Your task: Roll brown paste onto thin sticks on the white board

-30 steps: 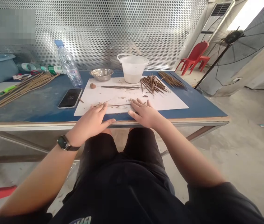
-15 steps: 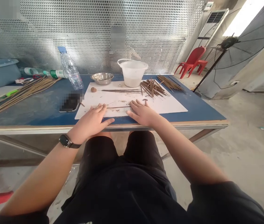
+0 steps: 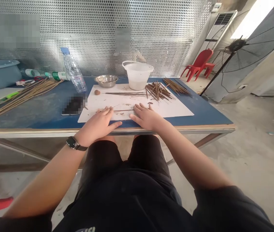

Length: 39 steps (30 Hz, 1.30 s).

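My left hand (image 3: 100,124) lies flat on the white board (image 3: 173,109), fingers stretched forward and thumb out to the right. My right hand (image 3: 146,118) rests palm down a short way to its right, fingers also extended. A thin brown stick (image 3: 123,110) runs crosswise between the hands, its ends hidden under the fingers. Brown crumbs (image 3: 120,113) are scattered around it. Farther back lie a row of slender dark sticks (image 3: 126,94) and a small round brown lump (image 3: 97,92). A heap of thicker brown sticks (image 3: 158,91) sits at the board's right.
A metal bowl (image 3: 106,82) and a white bucket (image 3: 138,75) stand at the back. To the left are a plastic bottle (image 3: 75,72), a phone (image 3: 73,104), long tan sticks (image 3: 23,98) and a blue basin (image 3: 0,75). More sticks (image 3: 177,87) lie at right. Perforated metal (image 3: 90,32) rises behind.
My left hand has slid slightly to the right, and my right hand a little to the left, narrowing the gap between them. Both stay flat over the stick.
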Tool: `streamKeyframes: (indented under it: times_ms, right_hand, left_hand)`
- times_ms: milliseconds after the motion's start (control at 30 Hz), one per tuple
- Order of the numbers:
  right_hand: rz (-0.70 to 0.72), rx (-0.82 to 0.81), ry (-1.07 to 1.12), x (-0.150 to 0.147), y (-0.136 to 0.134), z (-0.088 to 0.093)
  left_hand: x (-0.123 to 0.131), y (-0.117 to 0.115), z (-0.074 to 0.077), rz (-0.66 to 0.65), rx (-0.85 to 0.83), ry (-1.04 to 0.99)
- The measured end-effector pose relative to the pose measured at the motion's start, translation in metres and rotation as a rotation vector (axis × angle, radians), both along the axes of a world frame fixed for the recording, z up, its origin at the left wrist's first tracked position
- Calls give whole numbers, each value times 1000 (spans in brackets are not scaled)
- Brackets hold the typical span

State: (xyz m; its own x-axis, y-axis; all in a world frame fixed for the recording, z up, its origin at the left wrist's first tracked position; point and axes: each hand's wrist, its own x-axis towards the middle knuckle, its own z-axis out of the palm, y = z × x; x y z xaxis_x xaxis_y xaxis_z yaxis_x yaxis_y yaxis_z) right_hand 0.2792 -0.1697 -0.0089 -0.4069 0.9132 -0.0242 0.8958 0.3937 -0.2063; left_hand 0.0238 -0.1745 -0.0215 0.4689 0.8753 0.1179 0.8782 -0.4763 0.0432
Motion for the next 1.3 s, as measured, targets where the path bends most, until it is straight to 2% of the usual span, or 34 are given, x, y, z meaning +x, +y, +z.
streamKeyframes:
  times_ms: [100,333,400,633,900,967,1167,1300]
  right_hand:
    - [4,14,13,5,-1,-2]
    - [53,63,39,19,-30,-11]
    - [33,53,34,14,-27,-10]
    - [-45,16,-4,-1,0,-4]
    - [39,64,51,21,-34,-15]
    - [32,57,44,20,-31,-15]
    - [-38,25,23,9,-2,-7]
    - [-18,9,29,14,-7,-7]
  left_hand:
    - [-1,0,-1,8,6,3]
    - [-8,-33,-11,16,44,-84]
    - [-7,-30,-9,25,41,-70]
    - [-3,0,-1,37,8,-57]
    - [-15,-32,-5,45,-23,-82]
    - [-14,-30,-4,44,-29,-75]
    - [-9,1,-2,56,18,-67]
    - [-10,-8,0,61,25,-41]
